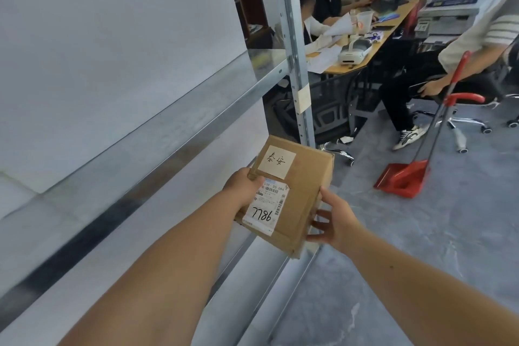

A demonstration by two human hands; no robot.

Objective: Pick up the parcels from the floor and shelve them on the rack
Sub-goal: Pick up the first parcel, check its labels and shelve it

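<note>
A person's left hand (243, 187) and right hand (334, 222) clasp opposite edges of a label-up parcel (302, 177), steadying it, likely to slide onto the rack (168, 132) at left.

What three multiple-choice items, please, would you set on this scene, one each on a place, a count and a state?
1. Where is the red dustpan?
A. on the floor, right of the parcel
B. on top of the parcel
C. hung from the ceiling

2. How many paper stickers show on the parcel's top face?
A. one
B. two
C. four

3. How is the parcel held?
A. it lies on the floor
B. by one hand alone
C. between the left hand and the right hand

Answers:
1 A: it stands on the grey floor beyond the right hand.
2 B: there is a handwritten label and a barcode label marked 7786.
3 C: each hand grips one side.
</note>
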